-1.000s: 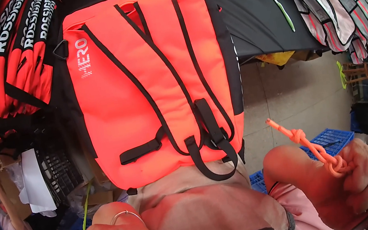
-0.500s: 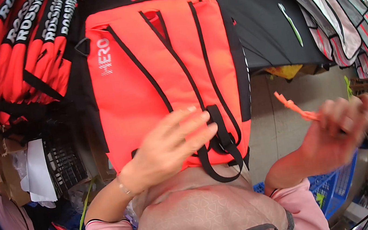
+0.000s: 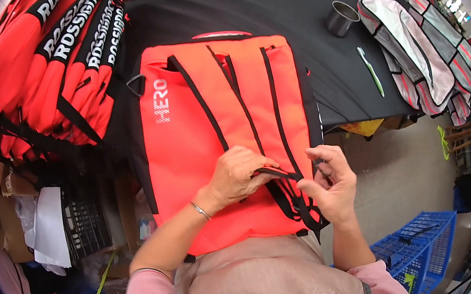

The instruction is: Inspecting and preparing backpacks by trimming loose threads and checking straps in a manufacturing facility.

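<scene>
a bright orange fabric backpack with black straps (image 3: 209, 132) lies back-up on the black table (image 3: 289, 13), its lower end hanging over the near edge. the left hand (image 3: 237, 177) pinches 1 black webbing strap (image 3: 278, 172) against it; the right hand (image 3: 328, 185) is curled around the strap's loose end. a round grey metal cup (image 3: 340, 16) stands apart, contents unseen.

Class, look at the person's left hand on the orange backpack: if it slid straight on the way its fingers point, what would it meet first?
Most likely the right hand. The left hand points right along the black strap on the orange backpack, and the right hand's fingertips sit just beyond; depth is uncertain.
</scene>
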Action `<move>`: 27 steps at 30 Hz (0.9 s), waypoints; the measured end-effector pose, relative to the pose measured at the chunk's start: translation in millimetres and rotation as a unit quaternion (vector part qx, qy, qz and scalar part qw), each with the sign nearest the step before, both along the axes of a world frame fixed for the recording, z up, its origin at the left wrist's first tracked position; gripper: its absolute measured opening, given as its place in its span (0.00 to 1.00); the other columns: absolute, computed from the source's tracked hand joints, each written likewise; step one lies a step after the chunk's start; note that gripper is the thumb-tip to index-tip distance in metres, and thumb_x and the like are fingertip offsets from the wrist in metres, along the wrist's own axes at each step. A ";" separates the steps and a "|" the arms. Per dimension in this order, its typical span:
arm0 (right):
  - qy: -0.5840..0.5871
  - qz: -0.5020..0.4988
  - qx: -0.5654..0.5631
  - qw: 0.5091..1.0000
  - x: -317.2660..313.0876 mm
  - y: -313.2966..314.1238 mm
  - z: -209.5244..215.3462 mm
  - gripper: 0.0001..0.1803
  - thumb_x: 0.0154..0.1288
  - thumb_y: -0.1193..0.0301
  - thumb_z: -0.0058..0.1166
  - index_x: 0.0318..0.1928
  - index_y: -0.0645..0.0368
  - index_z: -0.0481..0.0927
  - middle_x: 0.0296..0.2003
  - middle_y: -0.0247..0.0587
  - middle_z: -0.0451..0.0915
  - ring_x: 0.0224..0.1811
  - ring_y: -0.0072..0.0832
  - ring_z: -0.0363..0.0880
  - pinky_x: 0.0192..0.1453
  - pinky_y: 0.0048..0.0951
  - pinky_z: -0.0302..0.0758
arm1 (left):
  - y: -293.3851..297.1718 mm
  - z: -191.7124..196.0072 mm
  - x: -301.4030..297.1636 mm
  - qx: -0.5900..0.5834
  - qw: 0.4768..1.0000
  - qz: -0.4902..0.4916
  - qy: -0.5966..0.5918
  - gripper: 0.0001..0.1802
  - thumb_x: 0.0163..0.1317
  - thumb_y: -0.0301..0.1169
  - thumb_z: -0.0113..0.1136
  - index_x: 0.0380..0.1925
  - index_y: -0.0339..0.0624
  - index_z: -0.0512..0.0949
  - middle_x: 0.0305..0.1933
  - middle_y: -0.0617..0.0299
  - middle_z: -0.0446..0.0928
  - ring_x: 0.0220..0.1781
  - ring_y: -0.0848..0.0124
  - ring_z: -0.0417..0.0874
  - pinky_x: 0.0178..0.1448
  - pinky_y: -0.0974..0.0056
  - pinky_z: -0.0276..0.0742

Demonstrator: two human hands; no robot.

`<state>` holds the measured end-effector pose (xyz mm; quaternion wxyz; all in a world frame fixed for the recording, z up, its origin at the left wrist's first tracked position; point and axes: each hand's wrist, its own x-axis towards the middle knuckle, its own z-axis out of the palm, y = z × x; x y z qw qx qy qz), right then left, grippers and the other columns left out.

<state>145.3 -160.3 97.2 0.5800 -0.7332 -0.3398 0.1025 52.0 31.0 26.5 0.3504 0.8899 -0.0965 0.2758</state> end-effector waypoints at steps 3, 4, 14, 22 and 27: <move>0.038 0.000 -0.047 0.998 1.1 10.9 3.5 0.32 0.44 0.67 0.79 0.51 0.62 0.80 0.38 0.36 0.79 0.31 0.16 0.75 0.31 0.17 0.70 | -10.8 1.1 5.9 -0.158 0.985 0.074 0.012 0.06 0.55 0.33 0.70 0.32 0.46 0.84 0.23 0.61 0.79 0.25 0.64 0.80 0.31 0.61 0.74; 0.032 -0.001 -0.046 0.998 3.9 14.8 4.8 0.32 0.44 0.67 0.79 0.51 0.62 0.80 0.38 0.36 0.79 0.31 0.16 0.75 0.31 0.17 0.70 | -11.5 4.5 8.6 -0.157 0.985 0.073 0.006 0.06 0.55 0.33 0.70 0.32 0.46 0.84 0.23 0.61 0.79 0.25 0.64 0.80 0.31 0.61 0.74; -0.033 0.018 -0.023 0.999 18.4 36.7 10.1 0.08 0.59 0.83 0.60 0.41 0.67 0.81 0.28 0.31 0.81 0.31 0.13 0.77 0.37 0.17 0.74 | -2.9 27.9 6.3 -0.233 0.966 0.018 0.107 0.18 0.51 0.30 0.73 0.42 0.39 0.82 0.40 0.56 0.82 0.42 0.60 0.83 0.50 0.58 0.76; 0.520 0.127 0.019 0.844 44.6 39.4 -38.1 0.11 0.62 0.64 0.66 0.37 0.56 0.79 0.18 0.23 0.70 0.13 0.11 0.58 0.16 0.18 0.52 | -13.8 26.6 0.5 -0.203 0.978 0.042 0.018 0.19 0.44 0.24 0.74 0.40 0.46 0.86 0.66 0.56 0.70 0.60 0.60 0.74 0.66 0.54 0.67; 0.582 0.173 0.020 0.794 47.9 31.8 -50.7 0.11 0.63 0.64 0.64 0.39 0.55 0.79 0.16 0.19 0.66 0.12 0.10 0.56 0.16 0.18 0.49 | -6.3 29.8 2.6 -0.152 0.988 -0.025 0.016 0.19 0.43 0.24 0.75 0.39 0.49 0.86 0.55 0.63 0.80 0.66 0.55 0.73 0.66 0.53 0.67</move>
